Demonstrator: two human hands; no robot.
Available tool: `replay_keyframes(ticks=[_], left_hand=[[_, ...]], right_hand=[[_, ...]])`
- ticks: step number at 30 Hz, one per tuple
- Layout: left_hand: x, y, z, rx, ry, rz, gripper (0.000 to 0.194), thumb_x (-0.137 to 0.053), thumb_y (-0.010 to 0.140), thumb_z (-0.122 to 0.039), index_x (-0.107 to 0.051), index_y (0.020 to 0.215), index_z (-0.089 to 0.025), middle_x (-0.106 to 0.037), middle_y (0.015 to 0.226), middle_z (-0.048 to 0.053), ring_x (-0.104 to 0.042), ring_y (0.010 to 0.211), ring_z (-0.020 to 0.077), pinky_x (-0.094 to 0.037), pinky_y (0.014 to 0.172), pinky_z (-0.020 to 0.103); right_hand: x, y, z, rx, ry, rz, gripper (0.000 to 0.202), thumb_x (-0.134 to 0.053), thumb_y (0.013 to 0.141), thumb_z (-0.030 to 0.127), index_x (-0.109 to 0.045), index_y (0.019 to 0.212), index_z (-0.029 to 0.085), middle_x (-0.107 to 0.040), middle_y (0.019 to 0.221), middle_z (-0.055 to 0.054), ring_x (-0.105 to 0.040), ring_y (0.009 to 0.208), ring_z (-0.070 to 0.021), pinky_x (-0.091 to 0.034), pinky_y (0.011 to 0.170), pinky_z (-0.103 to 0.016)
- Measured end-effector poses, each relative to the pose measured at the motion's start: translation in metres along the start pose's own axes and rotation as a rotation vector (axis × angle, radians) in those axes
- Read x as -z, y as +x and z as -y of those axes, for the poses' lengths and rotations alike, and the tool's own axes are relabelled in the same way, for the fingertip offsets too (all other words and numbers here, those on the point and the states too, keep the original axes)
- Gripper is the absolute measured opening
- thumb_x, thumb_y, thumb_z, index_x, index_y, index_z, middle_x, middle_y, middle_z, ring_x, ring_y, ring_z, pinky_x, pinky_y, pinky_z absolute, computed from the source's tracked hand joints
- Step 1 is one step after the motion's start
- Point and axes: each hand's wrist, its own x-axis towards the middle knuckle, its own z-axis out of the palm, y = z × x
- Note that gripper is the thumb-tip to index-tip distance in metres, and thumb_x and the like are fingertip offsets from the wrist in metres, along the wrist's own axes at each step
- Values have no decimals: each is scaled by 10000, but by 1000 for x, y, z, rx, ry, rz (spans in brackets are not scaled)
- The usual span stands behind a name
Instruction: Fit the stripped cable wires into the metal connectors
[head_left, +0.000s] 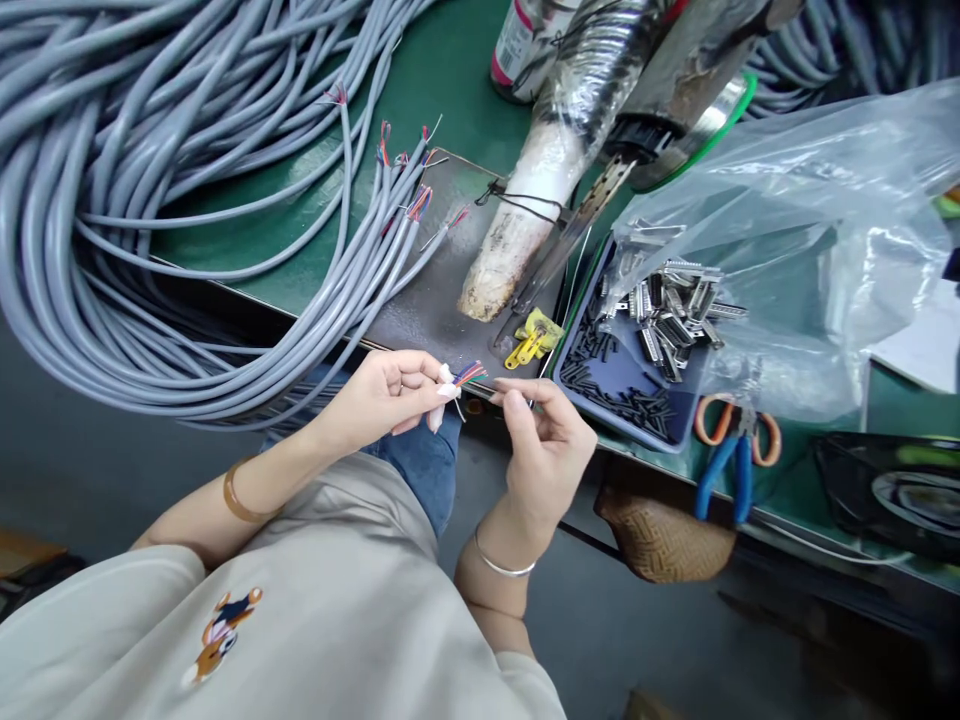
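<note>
My left hand is closed around the stripped end of a cable, with white covers on some of its fingertips. A fan of thin colored wires, red, blue, green and orange among them, sticks out from its fingers toward the right. Close to the wire tips, my right hand is pinched, thumb against forefinger; whatever lies in the pinch is too small to make out. Grey cables with bared colored ends lie over the bench edge just beyond my left hand.
A blue bin holds small black tubes and metal connectors, under a clear plastic bag. Pliers lie right of it. Yellow snips, a plastic-wrapped tube and a can are on the bench.
</note>
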Motion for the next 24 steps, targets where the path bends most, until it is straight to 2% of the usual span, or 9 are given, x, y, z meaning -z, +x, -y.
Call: replay_keyframes(ticks=[4,7,15,19,24], left_hand=[[-1,0,0,45,35,58,406,-841,785,-490,-650,815,-132,-637,558,-15,-349,403,25,-227,394,173],[-2,1,1,32,46,59,411,-834,792,-503,-663,806,-129,-629,558,-15,-355,414,30,-228,395,176],[-2,3,2,-2,24,72,386,-840,791,-474,-662,779,-132,-635,559,-7,-405,419,39,-271,402,171],[0,4,6,-14,23,83,297,-808,826,-388,-669,798,-127,-650,570,-4,-406,418,34,-283,405,163],[1,1,5,-41,54,65,211,-787,829,-298,-673,805,-121,-659,587,-7,-424,426,32,-305,395,154]], right_hand=[[-3,7,-3,-28,25,121,130,-704,869,329,-770,851,218,-696,810,-38,-600,673,-148,-451,550,-265],[-4,8,-3,-13,33,175,122,-694,874,306,-777,845,222,-683,784,-31,-592,673,-149,-453,563,-272],[1,6,-1,108,-29,166,102,-705,893,262,-787,841,231,-717,777,-26,-602,659,-146,-420,536,-271],[3,5,-1,140,-76,176,104,-705,908,275,-790,862,236,-735,794,-30,-629,672,-152,-443,545,-277],[4,5,1,201,-35,170,85,-734,891,184,-792,901,245,-751,815,-6,-600,635,-113,-432,542,-251]])
